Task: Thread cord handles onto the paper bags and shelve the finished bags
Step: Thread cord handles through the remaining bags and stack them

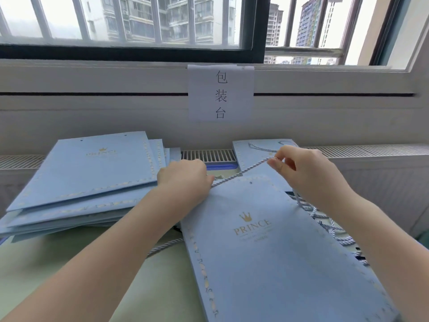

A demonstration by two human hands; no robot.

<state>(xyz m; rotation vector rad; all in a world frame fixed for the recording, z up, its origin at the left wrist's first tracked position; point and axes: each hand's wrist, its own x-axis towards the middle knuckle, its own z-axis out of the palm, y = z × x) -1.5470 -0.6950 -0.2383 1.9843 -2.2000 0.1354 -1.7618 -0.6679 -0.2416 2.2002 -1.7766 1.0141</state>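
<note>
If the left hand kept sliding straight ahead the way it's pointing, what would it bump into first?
The left hand points right, along the cord it grips. It would probably first meet the right hand, whose fingers pinch the cord's other end; depth between them is unclear.

Both bare arms reach forward. The left hand (185,180) is curled tight. The right hand (308,173) is higher, thumb and finger pinched together.

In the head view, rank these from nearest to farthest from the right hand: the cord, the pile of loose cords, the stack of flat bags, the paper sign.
From the right hand:
1. cord, pinched in its fingers.
2. pile of loose cords, just below its wrist.
3. paper sign, up on the wall.
4. stack of flat bags, far left.
</note>
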